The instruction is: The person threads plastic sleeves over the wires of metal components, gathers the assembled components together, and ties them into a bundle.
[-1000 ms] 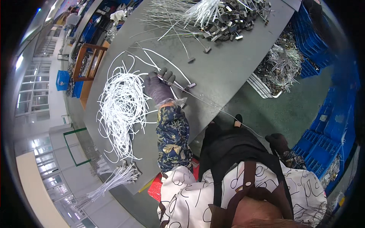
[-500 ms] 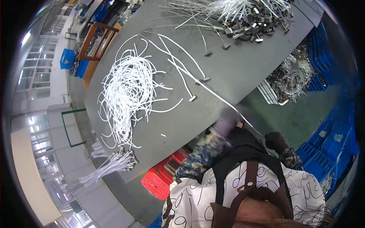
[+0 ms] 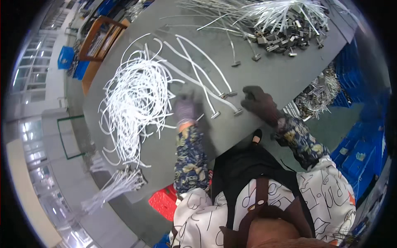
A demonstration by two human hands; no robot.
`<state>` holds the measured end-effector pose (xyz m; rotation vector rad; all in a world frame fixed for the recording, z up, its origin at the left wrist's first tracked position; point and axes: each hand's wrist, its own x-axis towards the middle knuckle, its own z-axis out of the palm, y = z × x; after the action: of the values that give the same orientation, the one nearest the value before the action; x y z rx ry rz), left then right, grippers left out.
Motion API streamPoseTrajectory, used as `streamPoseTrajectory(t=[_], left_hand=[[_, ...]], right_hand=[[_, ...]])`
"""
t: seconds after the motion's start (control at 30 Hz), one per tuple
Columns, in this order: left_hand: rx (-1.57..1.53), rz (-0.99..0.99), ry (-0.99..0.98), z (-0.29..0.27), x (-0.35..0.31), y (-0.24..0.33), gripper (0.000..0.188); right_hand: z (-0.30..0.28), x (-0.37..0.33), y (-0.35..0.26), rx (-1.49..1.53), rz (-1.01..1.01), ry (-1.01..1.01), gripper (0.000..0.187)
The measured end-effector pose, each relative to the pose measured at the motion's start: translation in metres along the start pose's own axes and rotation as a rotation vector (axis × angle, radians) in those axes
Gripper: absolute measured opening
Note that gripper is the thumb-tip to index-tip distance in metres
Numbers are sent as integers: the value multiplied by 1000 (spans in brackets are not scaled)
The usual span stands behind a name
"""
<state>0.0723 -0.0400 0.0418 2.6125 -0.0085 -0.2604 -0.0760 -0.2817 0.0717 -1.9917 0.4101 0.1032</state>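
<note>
While both gloved hands rest on the grey table [image 3: 264, 78], the laid-out white cable w/ metal end clip [image 3: 238, 111] lies just left of the right hand [image 3: 258, 103], long axis running up-left away from it; right hand is nearer, fingers bent, can't tell if it pinches the clip. Left hand [image 3: 185, 109] flat, holding nothing clear, white cable tangle [image 3: 136, 103] to its left. Blue crates [image 3: 355, 157] sit right of right hand, red crate [image 3: 165, 202] below left forearm; no labels legible.

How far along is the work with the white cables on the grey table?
Looks done: a few straight cables lie side by side, metal ends near the table edge. In hand: the gloved left hand and right hand rest at those ends. Left: the big tangled pile of white cables.
</note>
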Motion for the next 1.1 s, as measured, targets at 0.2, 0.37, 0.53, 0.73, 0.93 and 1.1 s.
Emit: streamPoseTrajectory(t=[0.2, 0.37, 0.53, 0.73, 0.93, 1.1], left_hand=[[265, -245, -102, 25, 21, -48, 45], [-1426, -40, -324, 3, 2, -88, 24], [-1520, -186, -208, 7, -86, 34, 31], [-1477, -91, -581, 102, -100, 93, 15], [-1213, -11, -57, 23, -55, 105, 23], [-1522, -110, -37, -4, -34, 110, 26]], right_hand=[[8, 125, -3, -376, -104, 463, 33], [6, 144, 41, -395, -231, 365, 28], [-16, 41, 4, 377, 246, 116, 9], [-20, -158, 147, 163, 99, -306, 14], [-51, -274, 145, 174, 644, 80, 26], [-54, -288, 153, 272, 620, 179, 27]])
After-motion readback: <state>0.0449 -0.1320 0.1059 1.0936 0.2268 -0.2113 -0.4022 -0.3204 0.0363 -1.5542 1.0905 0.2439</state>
